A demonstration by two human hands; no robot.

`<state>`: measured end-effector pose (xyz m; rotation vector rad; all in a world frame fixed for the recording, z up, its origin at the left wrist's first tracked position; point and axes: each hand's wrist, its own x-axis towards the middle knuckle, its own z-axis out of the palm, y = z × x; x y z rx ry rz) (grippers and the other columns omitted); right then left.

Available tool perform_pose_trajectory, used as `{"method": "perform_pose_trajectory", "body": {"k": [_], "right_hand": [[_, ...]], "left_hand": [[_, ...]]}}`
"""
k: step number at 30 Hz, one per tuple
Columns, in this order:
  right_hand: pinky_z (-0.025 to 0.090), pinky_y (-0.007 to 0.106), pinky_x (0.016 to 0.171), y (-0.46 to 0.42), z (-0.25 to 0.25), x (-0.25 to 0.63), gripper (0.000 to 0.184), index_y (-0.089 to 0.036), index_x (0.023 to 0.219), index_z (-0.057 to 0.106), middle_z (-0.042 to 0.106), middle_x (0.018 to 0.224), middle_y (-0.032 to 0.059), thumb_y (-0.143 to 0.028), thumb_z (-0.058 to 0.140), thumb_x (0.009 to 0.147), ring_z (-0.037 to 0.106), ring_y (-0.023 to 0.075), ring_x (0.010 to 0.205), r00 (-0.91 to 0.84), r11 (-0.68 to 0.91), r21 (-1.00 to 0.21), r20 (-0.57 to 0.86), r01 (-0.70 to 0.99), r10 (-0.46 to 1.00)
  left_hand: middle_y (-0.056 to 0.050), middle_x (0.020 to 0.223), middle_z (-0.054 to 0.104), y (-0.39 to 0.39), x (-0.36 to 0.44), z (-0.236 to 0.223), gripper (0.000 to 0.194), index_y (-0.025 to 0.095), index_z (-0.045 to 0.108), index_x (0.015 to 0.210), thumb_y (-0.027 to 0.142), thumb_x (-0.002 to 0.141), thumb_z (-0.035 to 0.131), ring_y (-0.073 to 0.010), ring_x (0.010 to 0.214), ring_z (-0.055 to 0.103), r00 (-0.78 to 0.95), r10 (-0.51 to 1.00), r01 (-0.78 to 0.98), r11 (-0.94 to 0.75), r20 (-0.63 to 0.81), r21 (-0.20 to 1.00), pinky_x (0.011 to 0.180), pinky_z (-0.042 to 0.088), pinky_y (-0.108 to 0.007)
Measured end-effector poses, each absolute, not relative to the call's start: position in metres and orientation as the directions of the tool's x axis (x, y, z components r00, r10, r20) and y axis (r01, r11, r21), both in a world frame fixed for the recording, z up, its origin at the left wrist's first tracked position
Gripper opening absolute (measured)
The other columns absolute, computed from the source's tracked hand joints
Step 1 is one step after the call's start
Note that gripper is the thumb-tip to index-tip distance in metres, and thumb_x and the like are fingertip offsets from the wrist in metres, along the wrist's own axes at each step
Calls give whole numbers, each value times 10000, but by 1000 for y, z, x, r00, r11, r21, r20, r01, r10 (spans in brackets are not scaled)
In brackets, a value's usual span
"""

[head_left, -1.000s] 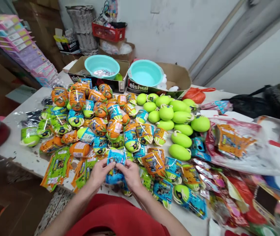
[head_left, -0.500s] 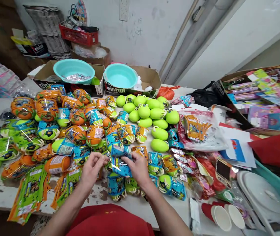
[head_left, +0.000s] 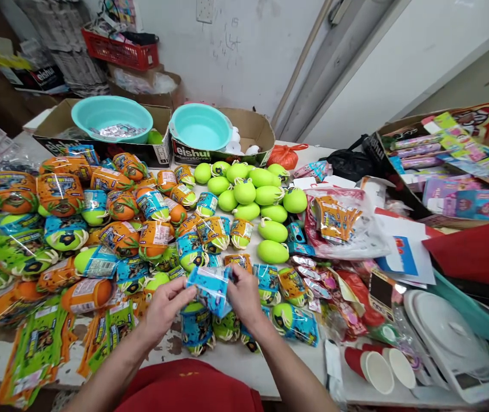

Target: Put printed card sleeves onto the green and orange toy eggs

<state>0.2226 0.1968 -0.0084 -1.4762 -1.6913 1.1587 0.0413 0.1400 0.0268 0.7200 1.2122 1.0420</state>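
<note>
Both my hands hold one blue plastic wrapper (head_left: 210, 288) just above the table's front edge. My left hand (head_left: 165, 306) pinches its left side and my right hand (head_left: 244, 293) grips its right side, fingers closed. Around them lie several wrapped eggs (head_left: 119, 229) in blue, orange and green film. A cluster of bare lime-green eggs (head_left: 255, 194) sits further back at the middle. Flat green and orange wrappers (head_left: 38, 349) lie at the front left.
Two teal basins (head_left: 113, 114) (head_left: 200, 126) rest in cardboard boxes at the back. A clear bag of orange wrappers (head_left: 342, 220), papers, red paper cups (head_left: 368, 366) and a white lid (head_left: 450, 337) crowd the right. A box of toy packs (head_left: 450, 160) stands far right.
The view swung to the right, bringing the right-hand boxes and cups into sight. My hands kept hold of the blue wrapper and turned it between them.
</note>
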Motion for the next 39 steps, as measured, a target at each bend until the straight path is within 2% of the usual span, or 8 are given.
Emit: {"method": "perform_pose_trajectory", "body": {"k": [4,9,16,22,25,29,33,39], "right_hand": [[468,246,591,222,-16,261,152,-201,857,660,671,749,7,-250,517,834,600,151,654,-436,226,-818,-33,529,900],[456,416,865,285,-40,355,280,-155,1084,616,634,1105,142,-187,530,820,560,281,1026,-442,443,-262,68,857,894],[413,476,889,313,-77,389,685,-177,1311,455,492,1321,152,-135,672,662,472,354,1128,-538,533,-68,-104,843,837],[458,452,812,325,-88,379,746,-158,1324,402,490,1257,193,-292,693,651,513,352,1038,-486,485,-29,-100,874,868],[457,464,843,322,-60,370,883,-134,1349,322,471,1262,199,-413,706,604,507,350,1068,-282,274,-314,23,909,959],[469,479,842,280,-8,343,854,-225,1323,354,555,1211,127,-493,682,581,574,315,1019,-96,-244,-958,-260,152,961],[448,530,881,210,11,292,655,-240,1129,578,696,974,77,-538,672,554,629,306,921,-495,-697,-542,-492,-469,716],[407,555,937,147,2,223,513,-208,1079,633,695,1035,91,-546,589,696,622,305,996,-771,-874,-121,-427,-470,474]], "left_hand": [[-37,753,682,148,43,32,267,152,679,864,391,747,669,-151,667,585,84,861,-459,480,-502,748,647,466,-252],[-34,897,718,153,23,24,271,168,681,931,335,719,718,-149,799,634,-107,856,-510,390,-506,767,749,484,-224],[-55,935,727,152,19,18,275,176,686,961,293,715,725,-204,874,659,-60,824,-646,398,-563,651,772,515,-288],[-58,948,717,148,14,14,290,201,679,968,336,713,713,-236,859,651,-91,811,-588,424,-577,689,714,534,-329],[-69,956,708,146,7,17,277,180,679,977,331,744,687,-221,873,634,-91,837,-533,417,-540,736,758,516,-323],[-74,939,705,149,4,27,255,161,686,986,303,775,665,-191,854,621,4,861,-468,451,-509,760,805,479,-304],[-72,906,701,157,8,49,253,161,684,998,298,787,652,-174,785,611,133,879,-446,465,-457,765,737,466,-283],[-67,856,701,156,-10,73,266,133,700,934,312,737,697,-166,780,604,215,854,-346,520,-474,781,766,449,-276]]}}
